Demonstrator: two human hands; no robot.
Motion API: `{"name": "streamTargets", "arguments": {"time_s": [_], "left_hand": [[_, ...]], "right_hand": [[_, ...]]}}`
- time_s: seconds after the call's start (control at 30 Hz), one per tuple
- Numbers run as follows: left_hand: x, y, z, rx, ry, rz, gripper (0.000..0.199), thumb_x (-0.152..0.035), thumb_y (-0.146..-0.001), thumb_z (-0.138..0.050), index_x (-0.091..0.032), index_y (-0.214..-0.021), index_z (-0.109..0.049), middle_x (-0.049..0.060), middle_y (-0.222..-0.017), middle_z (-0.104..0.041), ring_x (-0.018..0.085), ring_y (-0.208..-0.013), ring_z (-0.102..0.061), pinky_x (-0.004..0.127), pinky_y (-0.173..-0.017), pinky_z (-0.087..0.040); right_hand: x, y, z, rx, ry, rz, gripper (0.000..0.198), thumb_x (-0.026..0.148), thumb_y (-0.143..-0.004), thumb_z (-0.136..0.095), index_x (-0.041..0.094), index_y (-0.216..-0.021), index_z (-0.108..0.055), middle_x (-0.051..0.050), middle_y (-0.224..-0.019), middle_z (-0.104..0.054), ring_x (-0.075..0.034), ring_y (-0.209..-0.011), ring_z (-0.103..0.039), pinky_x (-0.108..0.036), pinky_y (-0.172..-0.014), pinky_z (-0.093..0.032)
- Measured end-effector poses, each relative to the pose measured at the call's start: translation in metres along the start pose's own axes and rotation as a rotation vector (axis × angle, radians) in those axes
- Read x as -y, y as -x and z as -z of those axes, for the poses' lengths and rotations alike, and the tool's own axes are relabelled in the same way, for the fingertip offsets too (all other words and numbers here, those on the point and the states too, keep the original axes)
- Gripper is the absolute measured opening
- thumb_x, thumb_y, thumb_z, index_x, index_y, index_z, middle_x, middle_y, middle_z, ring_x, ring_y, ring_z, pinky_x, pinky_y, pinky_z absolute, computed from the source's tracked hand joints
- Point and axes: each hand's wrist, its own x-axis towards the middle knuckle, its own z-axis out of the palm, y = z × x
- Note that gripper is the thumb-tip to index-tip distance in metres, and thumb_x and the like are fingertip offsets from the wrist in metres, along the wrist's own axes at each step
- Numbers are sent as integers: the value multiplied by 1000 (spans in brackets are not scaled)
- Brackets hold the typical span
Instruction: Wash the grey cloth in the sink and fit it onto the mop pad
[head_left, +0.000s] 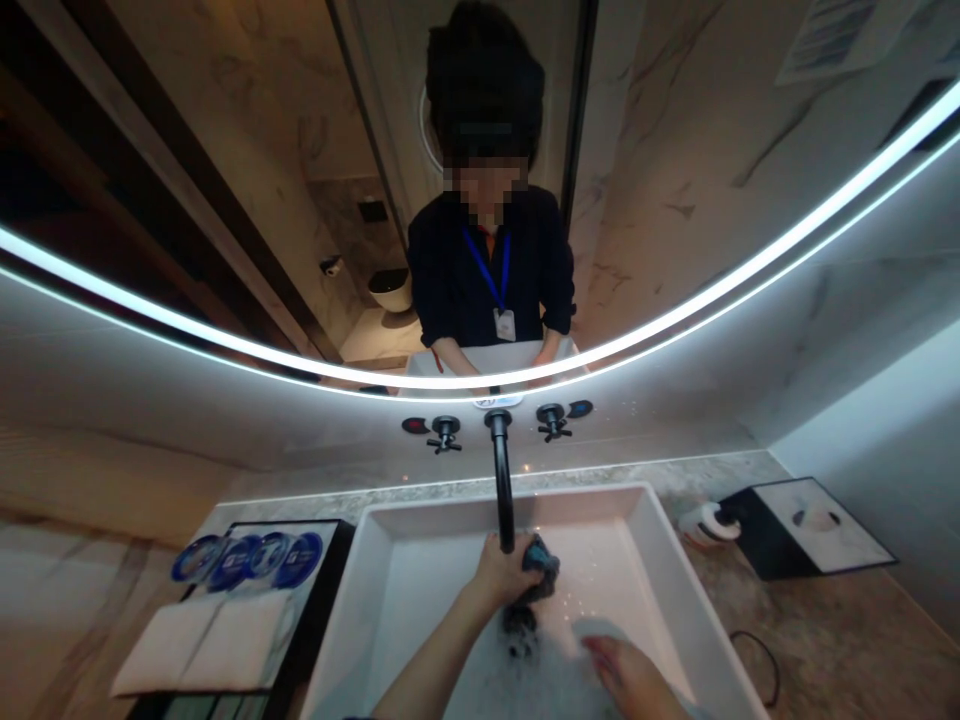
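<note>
Cloth (547, 574) sat bunched, clamped in left hand (502, 572), ahead and left of empty, lowered right hand (621, 668).

Cold white glare pours off the curved light strip (465, 382), beyond the left hand (501, 572) and right hand (630, 672)! Above it the mirror (697, 200) sinks into brownish dimness, pixel blocks masking part of the reflected person (487, 265). Down in the sink (375, 570), tiny glints lie between the hands, a soft shadow beside the slightly smeared right one. Far left goes blurry; far right, wide-angle stretch!
</note>
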Motion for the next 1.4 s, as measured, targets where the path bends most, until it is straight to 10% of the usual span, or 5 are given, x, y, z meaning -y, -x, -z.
{"name": "streamTargets", "arguments": {"time_s": [0.27, 0.5, 1.07, 1.3, 1.4], "left_hand": [[12, -3, -1, -42, -115, -40, 39, -37, -83, -58, -24, -120, -62, 9, -122, -66, 26, -118, -56, 41, -106, -39], [15, 13, -18, 221, -252, -155, 78, -33, -60, -79, -27, -133, -50, 13, -143, -50, 35, -125, -51, 50, -105, -39], [19, 31, 85, -537, 403, 235, 27, -33, -66, -55, -21, -90, -54, -5, -69, -60, 17, -67, -58, 29, -69, -46], [23, 56, 92, -578, 519, 344, 31, -38, -62, -58, -22, -88, -52, -6, -66, -57, 17, -64, -56, 30, -66, -47], [20, 54, 85, -546, 518, 344, 30, -37, -60, -58, -22, -86, -51, -6, -65, -57, 18, -65, -56, 29, -66, -47]], "right_hand": [[-1, -71, 96, -93, 306, -35, 57, 23, -89, -41, 16, -145, -38, -12, -154, -32, -27, -144, -25, -48, -117, -25], [-16, -13, 11, -88, 438, 123, 66, 33, -89, -49, 25, -150, -23, -11, -158, -16, -34, -146, -15, -60, -115, -19], [16, 8, -7, 123, 268, 444, 78, 53, -92, -43, 22, -152, -3, -11, -159, -14, -30, -146, -16, -52, -118, -26], [-38, -4, -4, -373, 357, -177, 68, 36, -94, -37, 11, -152, -11, -18, -156, -25, -34, -145, -20, -60, -116, -23], [-10, 2, -31, -158, 243, 44, 69, 40, -90, -44, 15, -151, -24, -14, -155, -29, -35, -144, -24, -57, -116, -28]]}}
